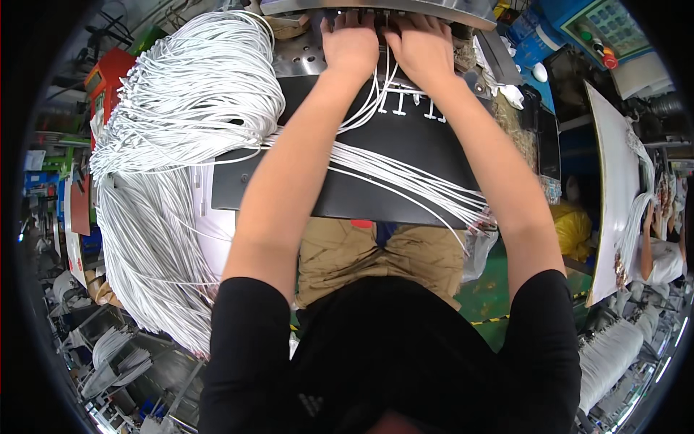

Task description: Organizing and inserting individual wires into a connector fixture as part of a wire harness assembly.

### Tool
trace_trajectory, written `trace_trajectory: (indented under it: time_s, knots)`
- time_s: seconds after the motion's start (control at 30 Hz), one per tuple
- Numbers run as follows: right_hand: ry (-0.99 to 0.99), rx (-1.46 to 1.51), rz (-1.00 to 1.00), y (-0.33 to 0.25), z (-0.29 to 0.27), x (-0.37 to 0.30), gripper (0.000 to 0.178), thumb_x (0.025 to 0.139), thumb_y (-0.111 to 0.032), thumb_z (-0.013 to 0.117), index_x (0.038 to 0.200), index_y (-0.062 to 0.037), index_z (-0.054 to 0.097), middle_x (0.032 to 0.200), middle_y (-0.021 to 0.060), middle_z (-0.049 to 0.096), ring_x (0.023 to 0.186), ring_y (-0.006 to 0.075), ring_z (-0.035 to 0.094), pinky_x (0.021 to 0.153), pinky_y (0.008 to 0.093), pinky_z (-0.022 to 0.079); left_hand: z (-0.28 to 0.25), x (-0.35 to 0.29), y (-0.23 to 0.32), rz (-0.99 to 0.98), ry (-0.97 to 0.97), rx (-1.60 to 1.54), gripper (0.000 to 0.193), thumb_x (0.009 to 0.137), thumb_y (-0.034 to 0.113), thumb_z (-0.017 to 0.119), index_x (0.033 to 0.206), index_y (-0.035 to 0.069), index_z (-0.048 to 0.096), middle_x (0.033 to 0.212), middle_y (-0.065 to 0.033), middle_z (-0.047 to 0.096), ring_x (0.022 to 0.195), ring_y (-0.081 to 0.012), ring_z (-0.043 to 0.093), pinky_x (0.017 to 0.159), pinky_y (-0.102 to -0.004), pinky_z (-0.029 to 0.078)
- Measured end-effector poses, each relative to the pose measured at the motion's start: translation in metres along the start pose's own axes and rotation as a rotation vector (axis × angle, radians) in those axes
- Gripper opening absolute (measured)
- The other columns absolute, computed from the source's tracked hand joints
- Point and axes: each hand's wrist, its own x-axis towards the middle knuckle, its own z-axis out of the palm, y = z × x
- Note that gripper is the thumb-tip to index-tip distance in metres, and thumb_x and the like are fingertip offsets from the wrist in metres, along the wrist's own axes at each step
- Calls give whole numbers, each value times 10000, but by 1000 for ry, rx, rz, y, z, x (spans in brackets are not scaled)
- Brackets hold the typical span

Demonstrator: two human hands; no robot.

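My left hand [350, 48] and my right hand [425, 49] reach to the far edge of the bench, under the front of a metal machine [463, 10]. The fingers of both are bent down side by side, with their tips hidden. A few white cables [371, 99] curve up from the bench and end between the hands, at the fingers. Below them a black board [289, 189] carries a loose row of more white cables [405, 173], their ends towards the lower right. White T-shaped pieces [398, 103] hang from a strip between my forearms.
A large coiled heap of white cables [195, 79] fills the left side, and a long bundle [148, 246] droops below it. Right of the machine are a blue container [536, 48] and a yellow bag [571, 230]. Another person [663, 259] works at a white table [614, 181] farther right.
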Motion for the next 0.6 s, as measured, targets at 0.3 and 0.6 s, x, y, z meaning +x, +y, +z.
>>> trace_trajectory:
  time_s: [0.3,0.6]
  knots:
    - [-204,35,112,24,19,-25,414,908,-283,613,1229,-24,648,1017,163,701,927,358,657,800,398,525,-30,21,-7,-252,-818,-218,354,865,162,562,1153,-14,667,1008,-267,694,1006,-402,664,963,-481,474]
    - [425,436,999,45,-223,-210,337,1041,-204,496,766,-40,599,728,26,599,678,107,540,640,269,431,-260,-206,0,-948,-990,-1825,381,1050,312,502,914,0,673,817,-104,703,705,-189,653,706,-298,504]
